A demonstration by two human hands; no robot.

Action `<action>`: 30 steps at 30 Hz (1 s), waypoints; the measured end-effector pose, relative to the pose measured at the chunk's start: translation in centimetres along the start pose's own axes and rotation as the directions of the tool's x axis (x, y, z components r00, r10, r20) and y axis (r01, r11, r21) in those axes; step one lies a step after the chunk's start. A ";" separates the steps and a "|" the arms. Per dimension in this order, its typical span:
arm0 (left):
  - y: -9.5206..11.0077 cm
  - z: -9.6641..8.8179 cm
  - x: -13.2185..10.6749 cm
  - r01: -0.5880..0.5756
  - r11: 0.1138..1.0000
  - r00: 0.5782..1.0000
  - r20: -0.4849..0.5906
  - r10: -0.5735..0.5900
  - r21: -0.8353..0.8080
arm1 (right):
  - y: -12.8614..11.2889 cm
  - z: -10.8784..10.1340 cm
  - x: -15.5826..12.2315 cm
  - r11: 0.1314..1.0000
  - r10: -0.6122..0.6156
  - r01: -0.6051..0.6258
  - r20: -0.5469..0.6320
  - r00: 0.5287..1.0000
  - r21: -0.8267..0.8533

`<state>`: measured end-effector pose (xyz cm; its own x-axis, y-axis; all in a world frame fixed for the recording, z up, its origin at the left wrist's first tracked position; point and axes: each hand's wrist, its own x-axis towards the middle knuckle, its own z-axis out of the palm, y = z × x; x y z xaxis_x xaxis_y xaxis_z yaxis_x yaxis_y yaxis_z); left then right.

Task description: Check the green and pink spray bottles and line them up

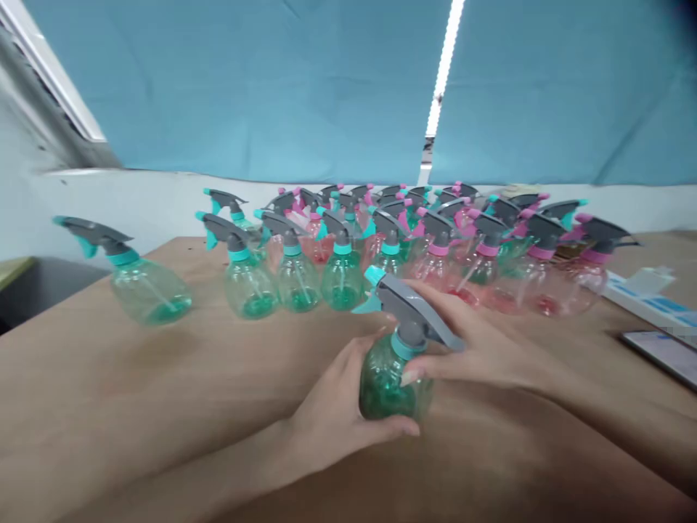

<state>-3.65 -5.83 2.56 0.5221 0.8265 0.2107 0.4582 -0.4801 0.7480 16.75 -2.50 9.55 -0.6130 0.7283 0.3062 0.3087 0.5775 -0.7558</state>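
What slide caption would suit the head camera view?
Left hand and right hand hold a green trigger spray bottle before rows of green and pink spray bottles.

A brown table (163,392) bears rows of green and pink spray bottles (342,282), a flat device (667,354) at right
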 end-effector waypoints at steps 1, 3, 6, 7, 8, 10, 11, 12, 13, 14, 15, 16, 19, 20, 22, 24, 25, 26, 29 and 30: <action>0.2 0.6 0.8 -0.029 1.000 1.000 0.008 0.029 0.001 | 0.1 -0.2 -0.2 1.000 0.012 -0.012 -0.023 1.000 0.013; 0.5 1.6 2.3 -0.089 0.996 0.996 0.014 0.089 0.002 | 0.0 -0.5 -0.5 0.998 0.038 -0.035 -0.074 0.997 0.051; 0.8 2.8 4.1 -0.141 0.990 0.990 0.025 0.142 -0.015 | -0.2 -1.1 -0.7 0.983 0.117 -0.097 -0.125 0.985 0.155; 0.9 3.0 4.6 -0.142 0.990 0.990 0.024 0.142 -0.020 | -0.2 -1.3 -0.8 0.974 0.141 -0.112 -0.141 0.980 0.194; 0.9 3.1 5.0 -0.140 0.990 0.990 0.026 0.141 -0.023 | -0.1 -1.4 -0.9 0.967 0.160 -0.125 -0.149 0.976 0.223; 0.7 3.2 5.5 -0.146 0.989 0.989 0.025 0.146 -0.020 | 0.2 -1.6 -1.0 0.963 0.185 -0.147 -0.158 0.970 0.226; 0.6 3.2 5.6 -0.151 0.988 0.988 0.026 0.152 -0.018 | 0.4 -1.6 -1.0 0.966 0.191 -0.156 -0.161 0.968 0.204; 0.4 3.1 5.6 -0.160 0.987 0.987 0.032 0.161 -0.015 | 0.7 -1.6 -1.0 0.971 0.189 -0.158 -0.171 0.967 0.177; 0.2 3.1 5.6 -0.167 0.986 0.985 0.041 0.167 -0.009 | 0.9 -1.5 -0.9 0.975 0.186 -0.159 -0.180 0.966 0.153; -0.1 2.9 5.5 -0.165 0.986 0.985 0.052 0.165 0.003 | 1.1 -1.4 -0.8 0.979 0.174 -0.146 -0.199 0.964 0.145; -0.3 2.8 5.4 -0.155 0.988 0.986 0.066 0.153 0.023 | 1.3 -1.3 -0.7 0.981 0.162 -0.131 -0.227 0.960 0.145; -0.6 2.6 5.4 -0.138 0.989 0.987 0.084 0.134 0.049 | 1.6 -1.2 -0.6 0.982 0.154 -0.121 -0.249 0.956 0.146; -1.6 2.0 5.3 -0.063 0.986 0.991 0.128 0.044 0.152 | 2.2 -1.0 0.0 0.983 0.156 -0.121 -0.277 0.948 0.140; -1.9 1.7 5.3 -0.047 0.981 0.990 0.139 0.021 0.191 | 2.4 -1.1 0.2 0.985 0.145 -0.111 -0.291 0.946 0.131; -2.4 1.2 5.3 -0.041 0.964 0.987 0.159 -0.002 0.264 | 2.7 -1.3 0.4 0.991 0.117 -0.090 -0.303 0.946 0.101; -2.9 0.8 5.4 -0.046 0.944 0.985 0.175 -0.012 0.326 | 2.9 -1.6 0.5 0.994 0.103 -0.087 -0.301 0.948 0.067; -3.0 0.7 5.4 -0.048 0.934 0.983 0.182 -0.018 0.353 | 3.0 -1.8 0.5 0.994 0.109 -0.098 -0.289 0.951 0.051; -3.1 0.6 5.4 -0.051 0.925 0.982 0.189 -0.023 0.377 | 3.0 -1.9 0.4 0.993 0.115 -0.110 -0.276 0.954 0.035; -3.2 0.7 5.3 -0.086 0.898 0.977 0.215 -0.009 0.432 | 3.0 -2.1 0.3 0.993 0.099 -0.111 -0.280 0.955 -0.028; -3.2 0.8 5.3 -0.103 0.890 0.975 0.221 0.002 0.444 | 3.0 -2.1 0.3 0.993 0.083 -0.104 -0.293 0.953 -0.058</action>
<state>-1.84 -0.14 0.76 0.6692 0.7400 0.0682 0.6736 -0.6428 0.3650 19.02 0.25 8.62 -0.3454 0.8498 0.3983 0.4126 0.5187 -0.7488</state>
